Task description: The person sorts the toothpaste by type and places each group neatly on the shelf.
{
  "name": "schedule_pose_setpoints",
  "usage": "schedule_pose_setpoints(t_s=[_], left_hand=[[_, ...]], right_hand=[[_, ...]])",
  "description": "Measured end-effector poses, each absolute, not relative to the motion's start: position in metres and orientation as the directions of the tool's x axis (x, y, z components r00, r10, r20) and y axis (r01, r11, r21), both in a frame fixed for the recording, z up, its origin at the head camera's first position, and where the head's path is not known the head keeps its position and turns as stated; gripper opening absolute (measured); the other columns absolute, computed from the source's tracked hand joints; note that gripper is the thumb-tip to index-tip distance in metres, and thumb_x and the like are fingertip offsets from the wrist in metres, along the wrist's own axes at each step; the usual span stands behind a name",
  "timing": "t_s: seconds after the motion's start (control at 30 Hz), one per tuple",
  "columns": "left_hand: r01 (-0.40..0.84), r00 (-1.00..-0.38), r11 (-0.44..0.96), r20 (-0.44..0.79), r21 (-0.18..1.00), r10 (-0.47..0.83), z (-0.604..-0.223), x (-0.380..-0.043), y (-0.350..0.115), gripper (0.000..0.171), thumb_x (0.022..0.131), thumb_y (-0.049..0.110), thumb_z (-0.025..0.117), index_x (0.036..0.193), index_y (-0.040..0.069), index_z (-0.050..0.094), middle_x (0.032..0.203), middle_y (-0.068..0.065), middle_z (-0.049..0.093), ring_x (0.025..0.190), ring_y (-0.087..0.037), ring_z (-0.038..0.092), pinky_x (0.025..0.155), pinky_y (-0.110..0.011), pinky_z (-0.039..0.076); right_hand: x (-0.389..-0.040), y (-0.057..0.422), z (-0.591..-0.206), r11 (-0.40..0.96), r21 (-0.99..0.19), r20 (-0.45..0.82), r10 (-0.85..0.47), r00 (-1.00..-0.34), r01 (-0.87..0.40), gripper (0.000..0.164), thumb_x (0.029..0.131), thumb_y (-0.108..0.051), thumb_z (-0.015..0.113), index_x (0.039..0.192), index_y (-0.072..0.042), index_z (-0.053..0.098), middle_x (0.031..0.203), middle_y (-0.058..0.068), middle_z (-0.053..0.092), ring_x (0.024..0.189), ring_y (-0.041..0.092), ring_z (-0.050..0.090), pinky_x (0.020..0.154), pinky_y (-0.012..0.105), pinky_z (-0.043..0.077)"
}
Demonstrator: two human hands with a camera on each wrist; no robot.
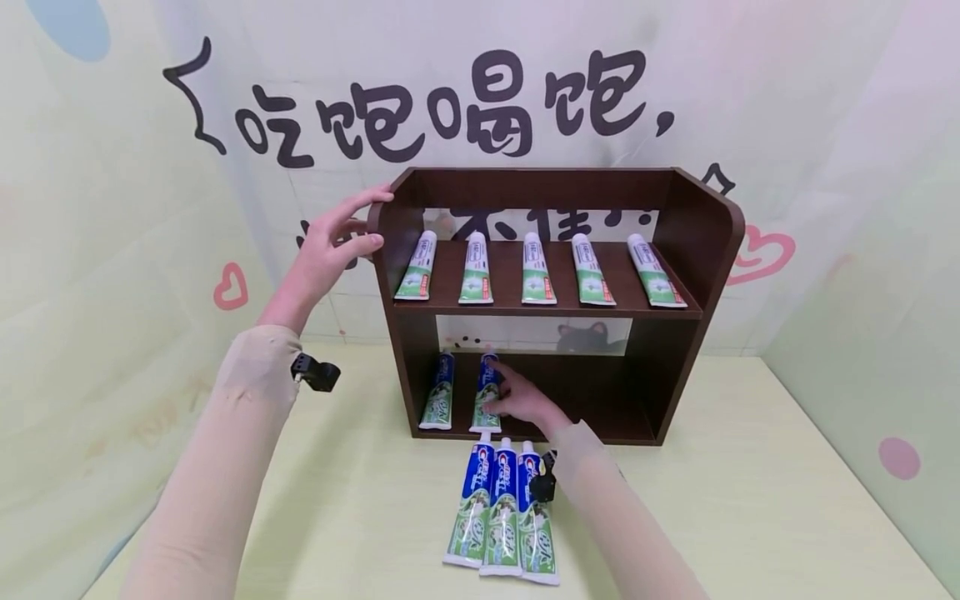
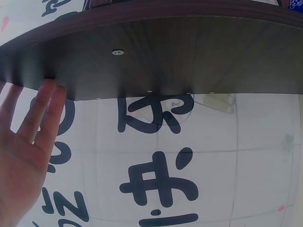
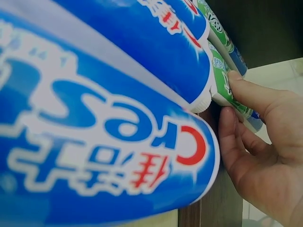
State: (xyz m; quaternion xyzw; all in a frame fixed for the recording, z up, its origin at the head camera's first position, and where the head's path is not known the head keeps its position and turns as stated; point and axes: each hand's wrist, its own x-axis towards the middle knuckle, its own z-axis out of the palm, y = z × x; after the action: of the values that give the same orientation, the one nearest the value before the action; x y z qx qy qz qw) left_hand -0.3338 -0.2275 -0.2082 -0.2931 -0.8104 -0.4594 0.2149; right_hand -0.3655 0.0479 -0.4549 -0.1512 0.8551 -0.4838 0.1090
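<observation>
My left hand touches the left side panel of a dark brown two-tier shelf near its top. In the left wrist view the fingers of the left hand lie fairly straight against the panel. On the lower tier, my right hand pinches a blue and green toothpaste tube standing upright against the back. Thumb and fingers hold that tube near its lower part in the right wrist view. To its left leans a matching tube. Three more such tubes lie side by side on the table before the shelf.
Several white and green toothpaste tubes stand in a row on the upper tier. A pale table carries the shelf. Behind it hangs a printed backdrop with black characters. Small cameras are strapped to both wrists.
</observation>
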Motion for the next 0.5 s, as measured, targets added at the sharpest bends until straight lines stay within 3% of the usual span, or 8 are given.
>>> schedule_pose_setpoints(t_s=[0.13, 0.37, 0.5], left_hand=[[0.673, -0.735, 0.406, 0.619, 0.619, 0.275, -0.211, -0.341, -0.231, 0.047, 0.096, 0.015, 0.058, 0.142, 0.013, 0.052, 0.159, 0.000, 0.040, 0.103, -0.015, 0.060, 0.074, -0.017, 0.054], [0.668, -0.741, 0.403, 0.613, 0.626, 0.276, -0.204, -0.325, -0.223, 0.046, 0.095, 0.012, 0.057, 0.141, 0.011, 0.053, 0.158, -0.006, 0.040, 0.103, -0.018, 0.059, 0.074, -0.017, 0.053], [0.662, -0.745, 0.405, 0.610, 0.630, 0.270, -0.206, -0.329, -0.225, 0.046, 0.096, 0.014, 0.057, 0.141, 0.012, 0.053, 0.158, -0.001, 0.040, 0.102, -0.017, 0.059, 0.074, -0.017, 0.054]], right_hand=[[-0.363, 0.047, -0.453, 0.488, -0.859, -0.040, -0.362, -0.931, -0.153, 0.085, 0.086, -0.011, 0.075, 0.157, -0.022, 0.028, 0.115, 0.018, 0.056, 0.096, 0.025, 0.059, 0.087, 0.039, 0.059], [-0.360, 0.045, -0.451, 0.470, -0.872, -0.065, -0.391, -0.918, -0.138, 0.085, 0.087, -0.009, 0.074, 0.157, -0.020, 0.027, 0.108, 0.017, 0.057, 0.086, 0.021, 0.062, 0.077, 0.034, 0.060], [-0.362, 0.044, -0.452, 0.471, -0.872, -0.074, -0.399, -0.914, -0.135, 0.085, 0.087, -0.009, 0.073, 0.157, -0.021, 0.027, 0.106, 0.017, 0.057, 0.081, 0.020, 0.062, 0.074, 0.032, 0.060]])
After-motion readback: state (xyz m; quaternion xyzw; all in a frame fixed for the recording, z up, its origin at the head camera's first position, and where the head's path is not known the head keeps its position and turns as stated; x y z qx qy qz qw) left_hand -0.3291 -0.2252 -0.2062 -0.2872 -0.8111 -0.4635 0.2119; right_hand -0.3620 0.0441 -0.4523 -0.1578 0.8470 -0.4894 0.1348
